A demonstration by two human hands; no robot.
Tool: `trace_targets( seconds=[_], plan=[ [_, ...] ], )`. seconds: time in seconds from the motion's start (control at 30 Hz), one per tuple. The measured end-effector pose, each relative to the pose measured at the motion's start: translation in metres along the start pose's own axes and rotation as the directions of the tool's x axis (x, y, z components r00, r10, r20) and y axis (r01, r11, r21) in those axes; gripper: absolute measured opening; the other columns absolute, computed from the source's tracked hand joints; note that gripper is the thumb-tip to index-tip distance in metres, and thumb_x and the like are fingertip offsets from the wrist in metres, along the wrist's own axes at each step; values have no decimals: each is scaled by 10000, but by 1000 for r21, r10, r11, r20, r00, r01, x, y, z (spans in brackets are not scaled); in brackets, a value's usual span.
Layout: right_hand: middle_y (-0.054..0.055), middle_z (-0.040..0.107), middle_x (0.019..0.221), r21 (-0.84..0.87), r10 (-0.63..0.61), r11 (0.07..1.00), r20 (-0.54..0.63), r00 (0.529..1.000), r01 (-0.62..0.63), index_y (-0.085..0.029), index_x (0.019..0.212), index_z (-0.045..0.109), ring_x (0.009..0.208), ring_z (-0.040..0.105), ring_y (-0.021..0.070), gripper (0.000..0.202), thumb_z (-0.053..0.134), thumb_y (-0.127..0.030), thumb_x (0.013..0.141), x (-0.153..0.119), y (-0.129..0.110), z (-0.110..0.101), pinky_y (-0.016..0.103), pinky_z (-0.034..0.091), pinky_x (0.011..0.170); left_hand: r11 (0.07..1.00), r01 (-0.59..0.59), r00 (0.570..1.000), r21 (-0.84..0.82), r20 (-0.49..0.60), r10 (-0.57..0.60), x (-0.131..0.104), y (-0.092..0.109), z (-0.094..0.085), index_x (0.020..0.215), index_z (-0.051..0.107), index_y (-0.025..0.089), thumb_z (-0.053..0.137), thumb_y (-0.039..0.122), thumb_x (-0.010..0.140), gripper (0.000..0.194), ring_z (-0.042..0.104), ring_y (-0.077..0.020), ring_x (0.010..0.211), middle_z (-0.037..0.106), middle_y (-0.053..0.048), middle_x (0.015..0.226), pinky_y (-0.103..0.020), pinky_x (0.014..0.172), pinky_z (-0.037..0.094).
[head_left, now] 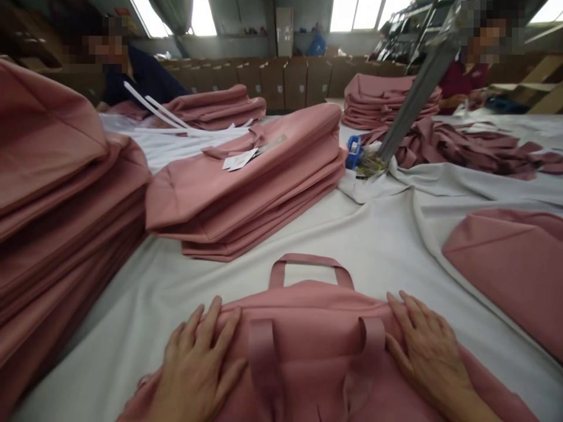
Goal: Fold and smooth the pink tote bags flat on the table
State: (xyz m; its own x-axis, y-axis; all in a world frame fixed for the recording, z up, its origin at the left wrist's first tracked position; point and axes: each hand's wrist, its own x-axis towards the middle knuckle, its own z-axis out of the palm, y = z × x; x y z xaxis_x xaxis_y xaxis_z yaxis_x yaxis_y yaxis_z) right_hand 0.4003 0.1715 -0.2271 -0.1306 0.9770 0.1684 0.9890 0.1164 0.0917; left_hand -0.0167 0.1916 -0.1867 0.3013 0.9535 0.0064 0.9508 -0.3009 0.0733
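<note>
On the white surface [132, 293], the left hand [193, 363] and right hand [428, 351] lie open and flat on a pink bag [308, 351], its handle [308, 264] between them.

I can't read any words or numbers here. The white paper tags [240, 159] on the pink stack [246, 193] far past my grip are too small and blurry.

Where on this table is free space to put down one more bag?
Bare white cloth lies between the bag under both hands and the middle stack. The left stack and the folded piece on the right crowd the sides.
</note>
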Motion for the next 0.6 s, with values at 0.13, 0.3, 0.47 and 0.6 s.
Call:
trace_targets(
  seconds=[0.13, 0.3, 0.47, 0.6],
  plan=[
    [189, 448, 1363, 27, 5, 1000, 6, 1000, -5, -141, 1393, 387, 1206, 434, 367, 556, 385, -425, 915, 2, 0, 0, 547, 366, 958, 997, 56, 983, -60, 180, -44, 33, 2, 11, 1473, 286, 250, 426, 321, 897, 597, 490, -328, 1149, 413, -125, 1432, -500, 888, 469],
    [185, 482, 1338, 92, -77, 992, -91, 993, 86, -134, 1378, 397, 1239, 426, 358, 573, 467, -418, 886, 6, 7, -5, 568, 309, 1014, 949, -13, 984, -315, 164, 68, 47, -14, -9, 1424, 370, 232, 479, 459, 913, 570, 464, -280, 1218, 482, -85, 1386, -454, 1033, 399],
    [122, 479, 1368, 312, -422, 861, -1, 906, 402, -178, 1393, 378, 1193, 475, 264, 614, 567, -307, 823, 43, -14, -32, 444, 358, 1025, 761, -26, 923, -648, 277, 267, 97, -16, -34, 1415, 390, 250, 430, 535, 933, 561, 462, -245, 1267, 458, -47, 1434, -367, 1058, 393],
    [86, 553, 1226, 468, -494, 798, 145, 857, 380, -221, 1315, 479, 1018, 538, 221, 524, 541, -231, 795, 69, -35, -48, 348, 466, 867, 716, -108, 777, -690, 390, 494, 122, 5, -64, 1458, 323, 279, 428, 579, 920, 625, 443, -284, 1290, 418, -48, 1467, -405, 1081, 352]
  ],
)
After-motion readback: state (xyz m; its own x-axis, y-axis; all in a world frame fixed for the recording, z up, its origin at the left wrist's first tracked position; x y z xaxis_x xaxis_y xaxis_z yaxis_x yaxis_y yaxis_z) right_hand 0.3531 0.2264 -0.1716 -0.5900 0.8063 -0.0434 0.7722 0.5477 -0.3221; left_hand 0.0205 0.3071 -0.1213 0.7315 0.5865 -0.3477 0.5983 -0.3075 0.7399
